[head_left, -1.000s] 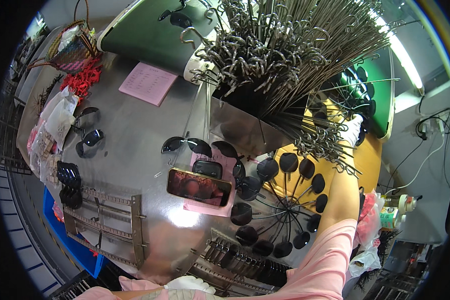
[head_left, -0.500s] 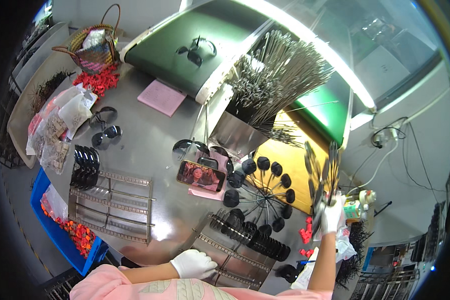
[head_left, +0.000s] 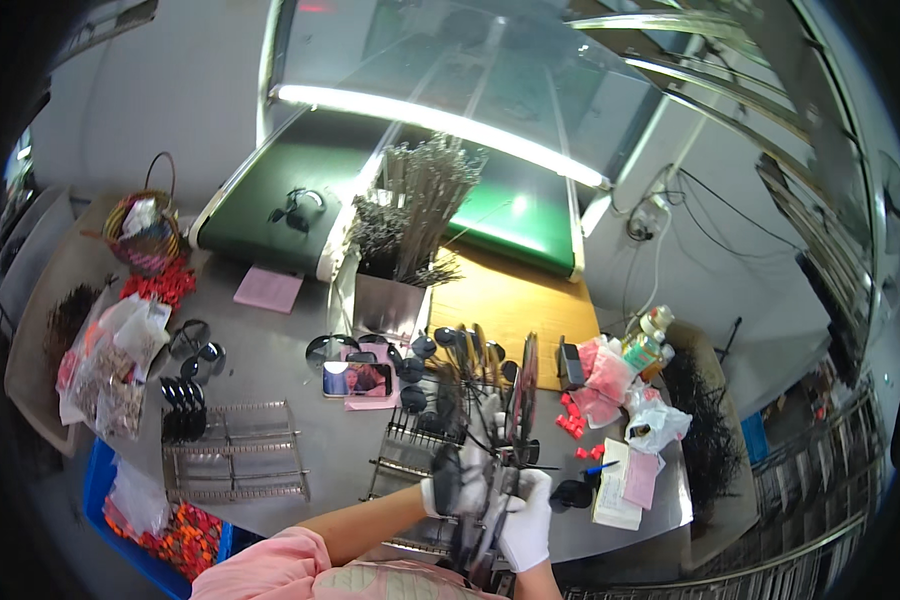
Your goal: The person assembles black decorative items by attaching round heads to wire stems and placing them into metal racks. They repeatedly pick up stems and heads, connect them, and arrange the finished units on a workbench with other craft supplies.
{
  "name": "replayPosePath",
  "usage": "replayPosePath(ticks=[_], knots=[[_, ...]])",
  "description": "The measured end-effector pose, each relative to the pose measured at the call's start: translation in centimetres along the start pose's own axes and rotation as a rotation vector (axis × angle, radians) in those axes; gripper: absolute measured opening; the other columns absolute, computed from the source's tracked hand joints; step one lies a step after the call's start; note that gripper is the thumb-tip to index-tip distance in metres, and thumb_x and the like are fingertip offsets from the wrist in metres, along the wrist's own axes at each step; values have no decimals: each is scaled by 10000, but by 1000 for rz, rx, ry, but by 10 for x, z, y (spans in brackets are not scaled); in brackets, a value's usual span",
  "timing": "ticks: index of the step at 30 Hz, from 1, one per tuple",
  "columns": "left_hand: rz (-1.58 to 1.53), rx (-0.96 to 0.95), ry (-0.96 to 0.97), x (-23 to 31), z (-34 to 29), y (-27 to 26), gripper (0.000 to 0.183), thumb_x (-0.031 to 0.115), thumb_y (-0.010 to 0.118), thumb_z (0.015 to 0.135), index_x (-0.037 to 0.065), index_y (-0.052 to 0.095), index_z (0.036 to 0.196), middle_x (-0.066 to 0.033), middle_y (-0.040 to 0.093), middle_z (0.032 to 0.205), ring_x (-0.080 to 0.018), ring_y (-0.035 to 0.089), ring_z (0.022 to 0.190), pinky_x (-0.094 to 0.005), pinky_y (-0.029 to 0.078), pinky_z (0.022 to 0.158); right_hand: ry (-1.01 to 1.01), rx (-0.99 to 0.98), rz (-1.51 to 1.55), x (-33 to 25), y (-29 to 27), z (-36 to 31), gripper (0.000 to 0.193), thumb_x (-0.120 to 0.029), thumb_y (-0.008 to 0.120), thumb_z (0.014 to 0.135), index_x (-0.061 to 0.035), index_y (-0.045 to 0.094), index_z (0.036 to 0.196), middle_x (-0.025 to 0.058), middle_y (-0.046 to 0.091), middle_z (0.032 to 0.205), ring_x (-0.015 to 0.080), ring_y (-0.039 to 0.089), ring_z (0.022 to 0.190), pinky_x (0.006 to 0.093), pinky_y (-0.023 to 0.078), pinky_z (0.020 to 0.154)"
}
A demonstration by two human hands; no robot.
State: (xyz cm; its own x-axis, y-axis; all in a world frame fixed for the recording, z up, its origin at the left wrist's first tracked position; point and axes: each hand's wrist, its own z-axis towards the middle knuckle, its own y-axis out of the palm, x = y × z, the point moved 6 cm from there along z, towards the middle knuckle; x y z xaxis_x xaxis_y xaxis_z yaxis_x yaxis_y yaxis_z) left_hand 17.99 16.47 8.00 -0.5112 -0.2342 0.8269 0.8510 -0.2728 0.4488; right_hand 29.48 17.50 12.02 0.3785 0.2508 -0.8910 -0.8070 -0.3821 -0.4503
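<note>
A bundle of wire stems with dark sunglass lenses (head_left: 526, 385) stands upright in front of my body, smeared by motion. My right hand (head_left: 530, 525), white-gloved, is closed round its lower part. My left hand (head_left: 462, 488), also gloved, is at the bundle's left side; dark lenses and blur cover its fingers. Behind the bundle, more dark lenses on stems fan out in a ring (head_left: 412, 398), partly hidden. A metal slotted rack (head_left: 395, 465) with black sunglasses lies under and beside my hands, mostly covered.
Another slotted rack (head_left: 235, 458) with black sunglasses (head_left: 182, 408) is at left. A phone (head_left: 357, 379) shows a video. A metal box (head_left: 388, 305) holds many wire stems. Right are red clips (head_left: 570, 418), plastic bags (head_left: 658, 425) and a notebook (head_left: 615, 492). A conveyor (head_left: 270, 205) runs behind.
My right hand has brought the bundle from the far right to the middle, close to me. My left hand has moved right, from over the rack to the bundle. The view has shifted.
</note>
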Motion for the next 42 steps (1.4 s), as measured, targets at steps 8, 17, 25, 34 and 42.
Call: replayPosePath(ticks=[8,17,25,34,42], knots=[[246,45,40,45,-10,-3,780,162,860,821,28,439,1463,-24,630,1226,-121,589,1116,-338,442,1046,-478,-79,-288,-37,11,-16,769,-4,556,891,27,242,1593,278,615,1044,473,614,886,516,485,735],[283,23,54,65,2,5,828,69,889,766,93,434,1457,10,561,1180,-80,546,1089,-275,468,1001,-414,21,-187,-32,23,-18,127,20,525,937,14,588,1047,254,637,928,453,638,814,477,511,701],[466,229,271,90,20,-2,729,74,844,750,89,467,1374,-78,550,1083,-192,601,986,-338,534,875,-11,-118,339,40,23,20,146,-85,535,987,-9,608,1088,159,631,874,331,632,820,418,500,742],[1873,-207,795,217,53,35,304,201,694,765,302,661,1051,-125,551,1003,-304,595,809,-387,501,589,417,-608,1055,64,22,18,260,-199,583,985,-24,595,1177,115,647,948,235,647,854,351,523,755],[1965,-907,1181,156,41,72,241,384,589,908,169,627,1007,-142,597,1128,-316,583,919,-411,469,667,423,-979,941,40,61,9,377,-250,639,949,-23,564,1241,145,660,1015,241,670,868,348,548,744]])
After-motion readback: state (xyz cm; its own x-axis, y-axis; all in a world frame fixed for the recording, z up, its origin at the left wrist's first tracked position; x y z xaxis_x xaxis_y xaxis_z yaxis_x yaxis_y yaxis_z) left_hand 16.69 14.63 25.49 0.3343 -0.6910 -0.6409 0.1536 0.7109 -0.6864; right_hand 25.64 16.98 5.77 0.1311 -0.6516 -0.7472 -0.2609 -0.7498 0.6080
